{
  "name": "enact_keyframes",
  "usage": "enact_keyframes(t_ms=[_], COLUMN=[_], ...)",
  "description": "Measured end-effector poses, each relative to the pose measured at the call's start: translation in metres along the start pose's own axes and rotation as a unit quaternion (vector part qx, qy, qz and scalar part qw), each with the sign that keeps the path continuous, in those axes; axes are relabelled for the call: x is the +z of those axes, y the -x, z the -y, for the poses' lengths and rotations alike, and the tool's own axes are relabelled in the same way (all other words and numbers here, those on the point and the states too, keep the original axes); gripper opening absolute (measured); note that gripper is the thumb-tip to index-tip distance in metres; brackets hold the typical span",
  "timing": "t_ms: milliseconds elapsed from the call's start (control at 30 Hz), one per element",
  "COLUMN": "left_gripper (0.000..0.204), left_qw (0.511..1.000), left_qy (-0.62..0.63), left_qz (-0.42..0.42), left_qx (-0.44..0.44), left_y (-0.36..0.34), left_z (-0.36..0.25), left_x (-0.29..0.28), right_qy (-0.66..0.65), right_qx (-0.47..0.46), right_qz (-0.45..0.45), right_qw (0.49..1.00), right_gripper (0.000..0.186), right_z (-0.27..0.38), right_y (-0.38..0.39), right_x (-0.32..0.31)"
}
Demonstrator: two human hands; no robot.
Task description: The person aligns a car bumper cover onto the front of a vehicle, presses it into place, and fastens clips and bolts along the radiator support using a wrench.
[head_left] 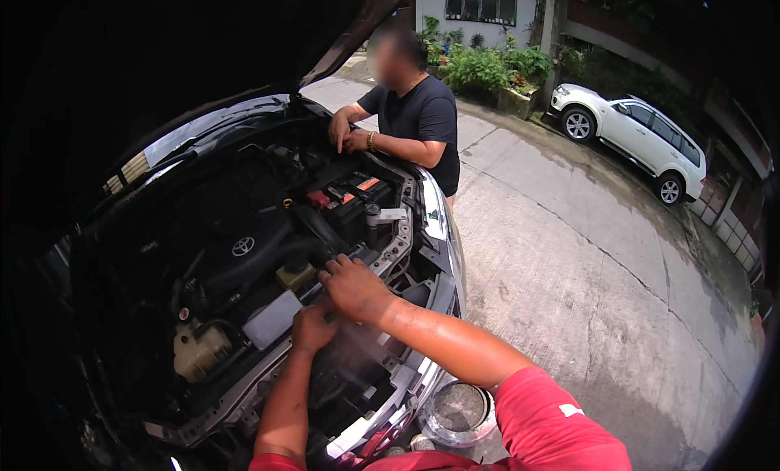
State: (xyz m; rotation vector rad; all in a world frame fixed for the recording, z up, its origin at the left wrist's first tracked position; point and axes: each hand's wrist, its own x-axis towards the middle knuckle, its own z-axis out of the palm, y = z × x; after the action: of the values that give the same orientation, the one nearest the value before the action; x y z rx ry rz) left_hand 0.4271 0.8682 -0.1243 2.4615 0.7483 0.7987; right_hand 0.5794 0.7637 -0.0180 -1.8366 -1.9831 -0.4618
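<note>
Both my hands are close together over the front of a car's open engine bay, near the front crossmember point(219, 410). My right hand point(355, 289) is higher, back up and fingers curled down. Just below and left of it, my left hand point(314, 328) is closed, its fingers partly hidden. What they grip between them cannot be made out. Beside my left hand lies a flat pale grey panel point(272, 319). A yellowish block-shaped part point(295, 278) sits just left of my right fingertips. Behind them spreads the black engine cover point(236, 244).
A person in a dark shirt point(418, 118) leans on the fender by the battery point(349, 203). The raised hood point(203, 57) hangs overhead. A cream reservoir point(199, 353) is at the left. Below my right arm stands a round bucket point(459, 410). A white car point(630, 130) is parked across the concrete.
</note>
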Motion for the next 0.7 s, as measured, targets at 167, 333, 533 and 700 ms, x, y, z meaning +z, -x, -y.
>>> enact_keyframes(t_ms=[167, 333, 533, 700], left_gripper=[0.028, 0.03, 0.031, 0.032], left_qw=[1.0, 1.0, 1.0, 1.0], left_qy=[0.007, 0.008, 0.006, -0.021], left_qz=[-0.01, 0.014, -0.005, 0.012], left_qx=[0.022, -0.008, -0.01, -0.012], left_y=[0.001, 0.006, 0.004, 0.007], left_z=[0.003, 0.011, 0.01, 0.016], left_x=[0.0, -0.002, 0.003, -0.002], right_qy=[0.011, -0.075, -0.087, -0.086], right_qx=[0.021, 0.079, -0.074, 0.032], right_qz=[0.093, 0.202, 0.203, 0.191], right_qw=[0.995, 0.973, 0.972, 0.977], right_gripper=[0.038, 0.039, 0.04, 0.04], right_z=[0.001, 0.013, 0.001, 0.005], right_y=[-0.006, -0.008, -0.005, -0.021], right_x=[-0.012, -0.036, -0.044, -0.026])
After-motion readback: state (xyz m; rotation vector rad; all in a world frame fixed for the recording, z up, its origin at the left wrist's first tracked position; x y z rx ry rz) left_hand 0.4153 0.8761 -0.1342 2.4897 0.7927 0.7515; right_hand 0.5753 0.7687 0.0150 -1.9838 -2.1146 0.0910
